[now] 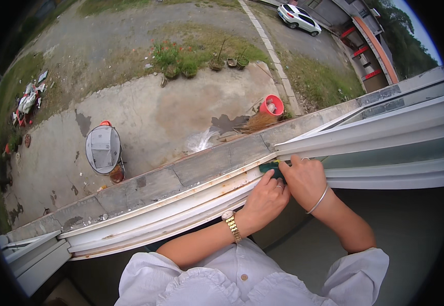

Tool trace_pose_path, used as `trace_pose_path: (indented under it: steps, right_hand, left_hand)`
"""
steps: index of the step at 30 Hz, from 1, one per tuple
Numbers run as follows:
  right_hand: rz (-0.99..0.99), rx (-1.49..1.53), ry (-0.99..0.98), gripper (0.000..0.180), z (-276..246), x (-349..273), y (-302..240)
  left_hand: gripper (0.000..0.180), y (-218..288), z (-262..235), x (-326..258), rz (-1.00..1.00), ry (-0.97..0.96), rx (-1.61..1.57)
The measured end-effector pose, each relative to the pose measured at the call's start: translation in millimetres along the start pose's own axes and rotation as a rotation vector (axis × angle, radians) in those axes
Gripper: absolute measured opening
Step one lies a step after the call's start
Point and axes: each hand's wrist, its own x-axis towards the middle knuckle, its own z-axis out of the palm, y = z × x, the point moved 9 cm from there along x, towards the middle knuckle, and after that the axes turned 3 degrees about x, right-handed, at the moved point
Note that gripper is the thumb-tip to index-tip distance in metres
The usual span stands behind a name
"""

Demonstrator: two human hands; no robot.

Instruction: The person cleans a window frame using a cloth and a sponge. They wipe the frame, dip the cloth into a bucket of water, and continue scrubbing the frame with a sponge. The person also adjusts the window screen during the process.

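Note:
A small dark green scouring pad [269, 167] with a bit of yellow at its edge is pressed into the white window track [196, 214], beside the edge of a sliding sash. My left hand [267, 201], with a gold watch at its wrist, has its fingers bent and closed at the pad's near side. Over the pad's right end my right hand [306, 183] curls its fingers, a silver bangle at its wrist. Between them the hands cover part of the pad. Rust-brown stains and dirt mark the track to the left of them.
White sash [375, 137] rises along the right. Past the track runs a cracked concrete ledge [181, 173], dropping to a yard below. Down there are a grey covered object [103, 149], a red bucket [272, 105], potted plants [188, 67] and a white car [299, 19].

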Motion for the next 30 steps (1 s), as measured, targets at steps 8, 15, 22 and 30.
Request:
trace_pose_path:
  steps: [8,15,22,30]
  right_hand:
    - [-0.100,0.120,-0.062,0.007,-8,26,-10]
    - [-0.197,0.432,-0.264,0.013,-11,58,-34]
    - [-0.243,0.664,-0.304,0.016,-14,62,-69]
    - [-0.393,0.803,-0.252,0.019,-25,68,-134]
  left_hand:
    - [0.009,-8,-18,-23,-0.050,0.016,-0.090]
    - [0.012,-21,-52,-63,-0.092,0.038,-0.089]
    - [0.012,-43,-89,-107,-0.141,0.052,-0.139]
    - [0.011,-72,-133,-162,-0.274,0.017,-0.203]
